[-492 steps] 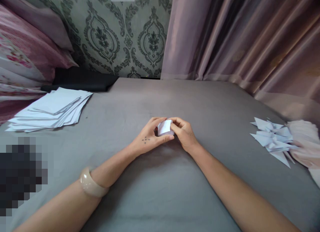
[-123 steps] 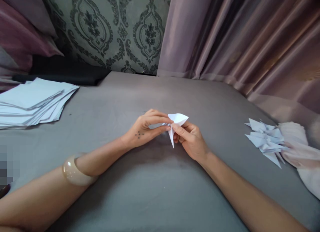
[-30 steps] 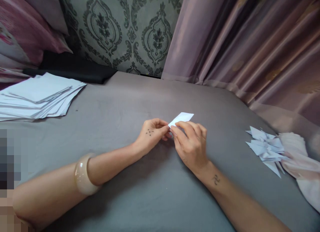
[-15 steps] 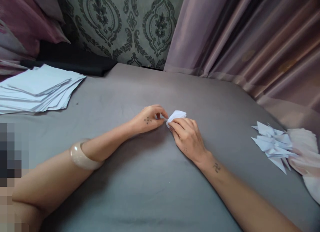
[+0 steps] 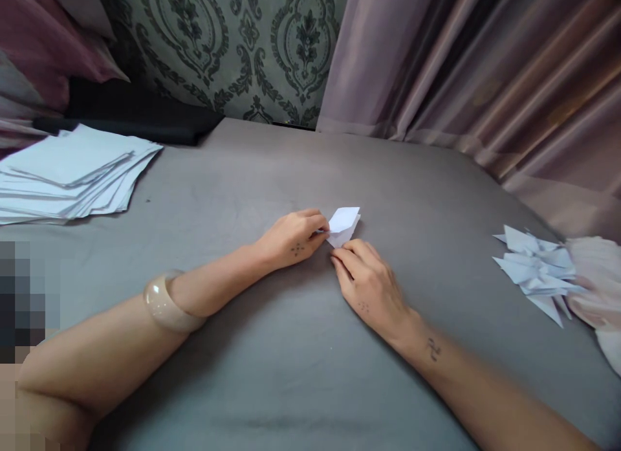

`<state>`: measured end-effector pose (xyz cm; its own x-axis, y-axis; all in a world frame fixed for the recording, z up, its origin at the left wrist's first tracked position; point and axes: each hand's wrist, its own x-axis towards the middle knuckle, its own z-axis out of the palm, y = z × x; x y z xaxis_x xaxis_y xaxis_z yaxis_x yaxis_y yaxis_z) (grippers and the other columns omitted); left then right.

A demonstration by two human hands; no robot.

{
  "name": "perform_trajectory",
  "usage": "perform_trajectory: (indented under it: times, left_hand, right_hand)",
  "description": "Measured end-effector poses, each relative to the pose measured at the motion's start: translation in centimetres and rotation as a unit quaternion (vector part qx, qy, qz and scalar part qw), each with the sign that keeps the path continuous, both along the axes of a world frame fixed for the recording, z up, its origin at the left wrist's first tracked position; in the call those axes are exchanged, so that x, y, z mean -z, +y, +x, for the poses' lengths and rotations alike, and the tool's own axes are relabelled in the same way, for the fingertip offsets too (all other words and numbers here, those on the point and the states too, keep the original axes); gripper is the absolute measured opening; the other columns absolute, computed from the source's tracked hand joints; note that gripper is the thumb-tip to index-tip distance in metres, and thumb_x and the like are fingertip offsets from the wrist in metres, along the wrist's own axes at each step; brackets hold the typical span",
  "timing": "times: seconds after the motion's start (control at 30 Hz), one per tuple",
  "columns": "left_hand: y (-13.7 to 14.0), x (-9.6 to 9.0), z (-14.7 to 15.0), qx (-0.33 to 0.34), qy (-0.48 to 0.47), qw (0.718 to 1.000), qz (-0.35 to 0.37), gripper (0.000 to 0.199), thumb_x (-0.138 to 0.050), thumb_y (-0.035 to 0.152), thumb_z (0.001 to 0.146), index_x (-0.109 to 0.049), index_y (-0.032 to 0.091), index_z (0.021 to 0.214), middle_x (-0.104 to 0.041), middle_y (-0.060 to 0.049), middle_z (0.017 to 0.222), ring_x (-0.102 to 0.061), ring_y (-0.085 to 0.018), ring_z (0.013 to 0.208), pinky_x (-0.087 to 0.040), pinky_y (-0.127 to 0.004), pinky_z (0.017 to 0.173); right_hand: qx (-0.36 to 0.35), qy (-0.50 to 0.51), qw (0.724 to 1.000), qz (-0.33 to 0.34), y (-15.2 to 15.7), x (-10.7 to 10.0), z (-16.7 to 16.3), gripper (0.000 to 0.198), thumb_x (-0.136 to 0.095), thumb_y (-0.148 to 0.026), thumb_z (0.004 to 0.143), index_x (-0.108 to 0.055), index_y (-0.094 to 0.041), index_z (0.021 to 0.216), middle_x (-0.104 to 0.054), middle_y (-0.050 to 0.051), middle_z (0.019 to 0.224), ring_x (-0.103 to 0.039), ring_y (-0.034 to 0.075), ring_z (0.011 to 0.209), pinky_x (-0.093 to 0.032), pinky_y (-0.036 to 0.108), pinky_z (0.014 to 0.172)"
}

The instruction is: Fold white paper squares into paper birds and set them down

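Note:
A small piece of folded white paper stands a little open, its layers parted at the right. My left hand pinches its left corner between thumb and fingers. From below, my right hand has its fingertips closed at the paper's lower point; the exact contact is partly hidden by the fingers. Both hands are low over the grey sheet. Several folded white paper figures with pointed ends lie in a heap to the right.
A stack of white paper sheets lies at the left, in front of a folded black cloth. Pinkish curtains hang at the back right, beside a patterned wall. Pale fabric bunches beside the paper figures.
My left hand has moved slightly right and now grips the paper's corner. My right hand has slid down to its lower point, and more of the paper shows, more opened out.

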<state>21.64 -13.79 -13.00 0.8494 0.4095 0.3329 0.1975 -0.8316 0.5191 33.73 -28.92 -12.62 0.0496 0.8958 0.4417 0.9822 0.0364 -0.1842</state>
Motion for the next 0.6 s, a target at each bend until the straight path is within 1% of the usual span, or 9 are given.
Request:
perform_trajectory:
  times: [0.1,0.17,0.27,0.37,0.47,0.53,0.6]
  left_hand:
    - [-0.2,-0.1,0.1,-0.015,-0.007,1.0,-0.017,0.012,-0.055,0.018,0.085,-0.067,0.015,0.087,-0.066,-0.004,0.083,-0.059,-0.012,0.068,-0.044,-0.023,0.064]
    - [-0.3,-0.4,0.1,-0.04,-0.012,0.998,-0.043,0.011,-0.057,0.02,0.083,-0.067,0.014,0.081,-0.065,-0.003,0.077,-0.057,-0.011,0.065,-0.043,-0.022,0.062]
    - [-0.5,-1.1,0.0,-0.086,0.001,0.991,-0.107,0.019,-0.057,0.025,0.081,-0.062,0.013,0.067,-0.059,0.0,0.062,-0.05,-0.01,0.057,-0.037,-0.021,0.053]
    - [-0.5,-1.7,-0.2,-0.103,0.022,0.982,-0.157,0.027,-0.055,0.03,0.081,-0.056,0.013,0.059,-0.054,0.002,0.056,-0.044,-0.009,0.054,-0.031,-0.02,0.049]
    - [-0.4,-1.8,-0.3,-0.097,0.026,0.979,-0.179,0.026,-0.055,0.032,0.081,-0.063,0.013,0.066,-0.058,0.0,0.06,-0.046,-0.009,0.057,-0.033,-0.02,0.05]
    - [-0.3,-1.8,-0.4,-0.084,0.023,0.978,-0.192,0.023,-0.056,0.032,0.08,-0.069,0.013,0.077,-0.061,0.0,0.063,-0.048,-0.01,0.057,-0.036,-0.02,0.052]
    - [-0.2,-1.7,-0.4,-0.063,0.021,0.977,-0.204,0.022,-0.056,0.028,0.079,-0.072,0.014,0.087,-0.063,0.0,0.067,-0.049,-0.009,0.057,-0.039,-0.02,0.053]
  right_hand:
    - [0.0,0.005,0.999,-0.05,0.0,0.0,-0.1,0.023,-0.047,-0.021,0.095,-0.067,-0.016,0.104,-0.062,0.008,0.096,-0.056,0.021,0.089,-0.048,0.033,0.081]
    - [-0.003,0.006,0.997,-0.073,0.3,-0.1,0.0,0.025,-0.046,-0.023,0.095,-0.067,-0.015,0.106,-0.062,0.009,0.098,-0.056,0.021,0.089,-0.049,0.035,0.083]
    - [-0.006,0.011,0.996,-0.092,0.5,-0.1,0.3,0.027,-0.045,-0.026,0.096,-0.067,-0.015,0.106,-0.061,0.01,0.1,-0.055,0.021,0.09,-0.049,0.036,0.084]
    - [-0.006,0.023,0.995,-0.096,0.5,-0.1,0.5,0.028,-0.045,-0.028,0.096,-0.064,-0.015,0.112,-0.061,0.01,0.102,-0.056,0.022,0.092,-0.049,0.037,0.084]
    - [-0.005,0.027,0.995,-0.098,0.5,0.0,0.5,0.033,-0.044,-0.03,0.096,-0.059,-0.014,0.121,-0.061,0.011,0.103,-0.056,0.023,0.094,-0.05,0.039,0.084]
    - [-0.008,0.029,0.995,-0.099,0.5,0.1,0.6,0.035,-0.044,-0.03,0.096,-0.058,-0.014,0.124,-0.06,0.012,0.103,-0.056,0.024,0.094,-0.05,0.04,0.083]
    - [-0.011,0.033,0.994,-0.1,0.6,0.3,0.7,0.036,-0.044,-0.03,0.096,-0.058,-0.014,0.125,-0.059,0.013,0.105,-0.055,0.025,0.097,-0.05,0.042,0.085]
